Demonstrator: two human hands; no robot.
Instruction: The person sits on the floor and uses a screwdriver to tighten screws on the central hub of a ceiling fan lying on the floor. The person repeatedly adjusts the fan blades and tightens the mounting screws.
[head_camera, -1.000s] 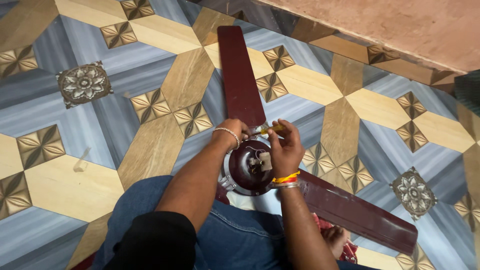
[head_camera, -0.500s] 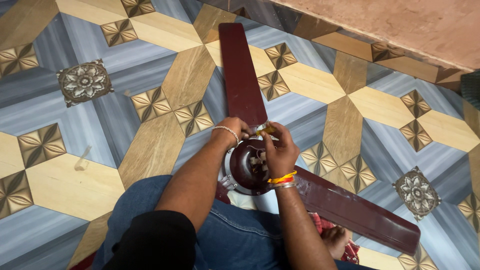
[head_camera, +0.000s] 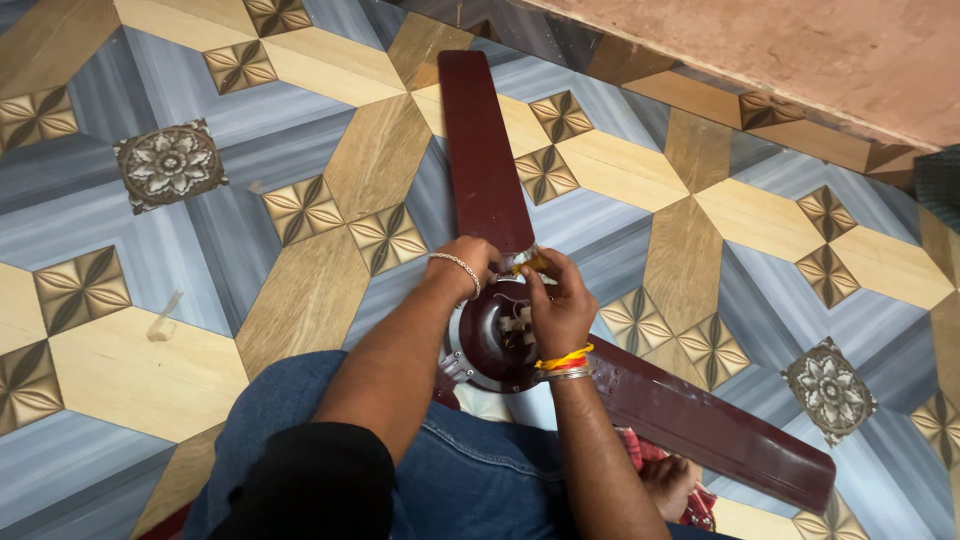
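Fingers of the left hand (head_camera: 470, 262) and right hand (head_camera: 560, 310) curl shut around a small yellow tool (head_camera: 532, 264) at the root of 1 dark red fan blade (head_camera: 480, 150). Both hands sit on the round fan motor (head_camera: 495, 340), beside the knee. Patterned floor (head_camera: 150, 350) lies open on the left. A wall edge (head_camera: 800, 60) runs close behind.

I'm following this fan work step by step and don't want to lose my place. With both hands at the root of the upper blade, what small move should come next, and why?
Probably keep the left hand steady on the blade and give the yellow-handled tool in the right hand another small turn. Both hands meet where the blade joins the motor hub, and the tool tip is hidden there, so whether the fastener is tight cannot be told.
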